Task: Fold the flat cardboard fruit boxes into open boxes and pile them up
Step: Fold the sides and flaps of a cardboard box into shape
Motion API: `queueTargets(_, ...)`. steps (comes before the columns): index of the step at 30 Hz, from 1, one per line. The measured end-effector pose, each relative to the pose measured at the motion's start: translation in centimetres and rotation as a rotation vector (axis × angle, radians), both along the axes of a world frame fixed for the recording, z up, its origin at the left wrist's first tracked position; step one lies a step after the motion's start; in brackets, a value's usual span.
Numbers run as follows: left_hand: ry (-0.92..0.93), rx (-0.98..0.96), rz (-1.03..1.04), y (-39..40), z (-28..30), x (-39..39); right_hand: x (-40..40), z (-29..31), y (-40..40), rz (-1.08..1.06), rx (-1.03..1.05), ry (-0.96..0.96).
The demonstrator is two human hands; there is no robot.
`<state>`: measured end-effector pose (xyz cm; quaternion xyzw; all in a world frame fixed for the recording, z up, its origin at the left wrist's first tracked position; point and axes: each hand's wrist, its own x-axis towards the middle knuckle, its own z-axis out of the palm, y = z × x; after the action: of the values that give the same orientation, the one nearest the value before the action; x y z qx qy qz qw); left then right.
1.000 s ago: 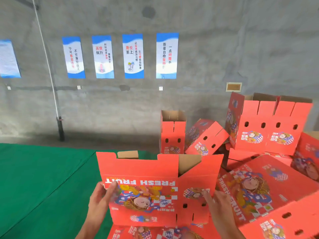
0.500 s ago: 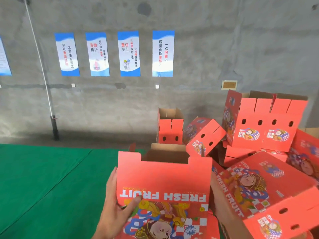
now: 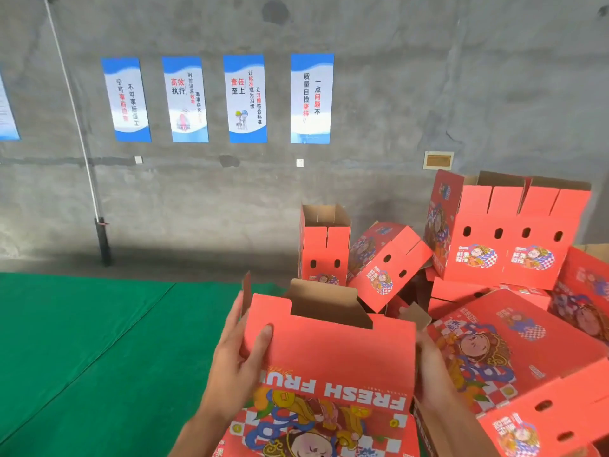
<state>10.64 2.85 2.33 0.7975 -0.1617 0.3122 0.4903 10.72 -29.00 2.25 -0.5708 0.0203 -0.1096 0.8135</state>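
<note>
I hold a red "FRESH FRUIT" cardboard box (image 3: 333,361) upside down in front of me, its brown inside flaps showing at the top. My left hand (image 3: 239,361) grips its left edge, thumb on the printed front and fingers behind. My right hand (image 3: 431,371) holds the right side, with its fingers hidden behind the box. To the right lies a heap of folded red boxes (image 3: 507,232), some upright with open tops, some tipped over. A large box (image 3: 514,344) lies on its side beside my right arm.
Green matting (image 3: 82,341) covers the floor at left and under the box. A grey concrete wall with several blue posters (image 3: 245,98) stands behind. A thin pole (image 3: 95,206) leans at the wall on the left. An upright box (image 3: 324,245) stands near the wall.
The box has come up closer to me and opened from flat into a hollow shape. My left hand shifted up to its left edge; my right hand went to the right side.
</note>
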Motion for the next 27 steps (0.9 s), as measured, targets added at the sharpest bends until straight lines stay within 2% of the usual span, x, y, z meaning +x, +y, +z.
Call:
queueTargets(1,0.014,-0.027,0.043,-0.1,-0.1,0.3,0.2,0.0,0.1,0.037,0.035,-0.022)
queueTargets(4,0.115,0.060,0.166,-0.5,-0.3,0.6,0.5,-0.2,-0.4,0.084,0.076,-0.084)
queueTargets(8,0.151,0.136,0.247,-1.4,0.6,0.1,0.2,-0.3,0.0,0.074,-0.191,-0.083)
queueTargets(11,0.107,0.237,0.262,-2.0,0.9,-0.1,0.3,-0.7,0.5,0.070,-0.227,-0.128)
queueTargets(13,0.042,0.279,0.228,-2.2,1.2,-0.5,0.1,-0.4,0.7,0.097,-0.327,-0.154)
queueTargets(16,-0.025,0.337,0.173,-1.6,1.0,-0.5,0.1,-0.1,0.7,0.177,-0.636,-0.238)
queueTargets(21,-0.065,0.435,-0.012,0.0,1.6,0.8,2.0,0.7,1.0,0.111,-0.946,-0.284)
queueTargets(24,0.040,0.453,-0.123,0.6,2.2,1.8,4.4,1.3,0.8,0.198,-0.983,-0.113)
queueTargets(27,0.168,0.478,-0.148,0.6,2.6,2.9,5.4,1.5,0.8,0.287,-0.978,-0.092)
